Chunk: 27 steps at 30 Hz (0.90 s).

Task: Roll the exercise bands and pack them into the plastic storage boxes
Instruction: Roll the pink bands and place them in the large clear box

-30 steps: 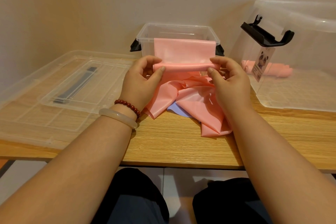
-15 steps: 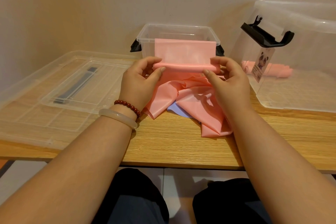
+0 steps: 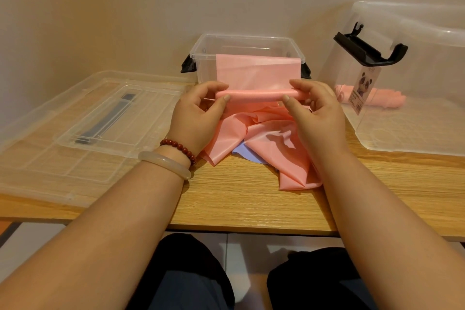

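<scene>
Large box [image 3: 427,40] wears a panda label [image 3: 366,90], writing illegible.

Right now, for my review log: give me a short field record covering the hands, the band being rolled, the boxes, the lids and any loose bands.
left hand: pinches the left end of the pink roll
right hand: pinches its right end
pink roll: held in the air, its unrolled part draped over the front rim of the small box
small box: open, by the wall
large box: at right, one rolled pink band inside
loose bands: pink heap on the table, pale purple one beneath
lids: small clear lid on large clear lid, at left
</scene>
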### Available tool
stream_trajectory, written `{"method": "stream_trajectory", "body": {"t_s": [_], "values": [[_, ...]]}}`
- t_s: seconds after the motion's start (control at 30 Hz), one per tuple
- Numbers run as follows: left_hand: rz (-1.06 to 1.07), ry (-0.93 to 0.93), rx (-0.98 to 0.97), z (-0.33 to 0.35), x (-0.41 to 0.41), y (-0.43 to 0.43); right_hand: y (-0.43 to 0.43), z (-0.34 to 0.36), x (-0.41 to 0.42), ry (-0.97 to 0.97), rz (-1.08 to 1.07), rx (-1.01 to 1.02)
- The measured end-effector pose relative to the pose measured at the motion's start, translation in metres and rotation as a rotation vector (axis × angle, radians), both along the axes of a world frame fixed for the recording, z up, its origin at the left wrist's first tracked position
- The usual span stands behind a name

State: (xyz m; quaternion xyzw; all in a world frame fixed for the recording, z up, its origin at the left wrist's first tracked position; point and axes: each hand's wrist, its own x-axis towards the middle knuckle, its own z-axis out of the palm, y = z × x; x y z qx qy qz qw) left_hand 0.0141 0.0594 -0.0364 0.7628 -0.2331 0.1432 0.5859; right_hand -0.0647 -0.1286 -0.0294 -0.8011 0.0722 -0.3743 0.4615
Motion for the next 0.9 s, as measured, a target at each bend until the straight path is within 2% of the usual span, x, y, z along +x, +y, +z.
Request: {"method": "stream_trajectory", "body": {"t_s": [0.13,0.47,0.63,0.9], "values": [[0.010,-0.011,-0.006,-0.0016,0.0015,0.0010,0.0011,-0.0003,-0.0004,0.022,-0.003,0.059],[-0.029,-0.048,-0.019,0.0016,-0.0008,0.0005,-0.0004,-0.0016,0.0042,0.029,-0.055,0.051],[0.028,-0.016,-0.024,0.0007,0.0001,0.0008,-0.0006,-0.0017,0.0030,0.008,-0.039,0.019],[0.004,0.034,-0.105,0.0045,-0.0037,-0.0001,-0.0008,-0.0009,0.0027,0.008,-0.044,0.048]]}}
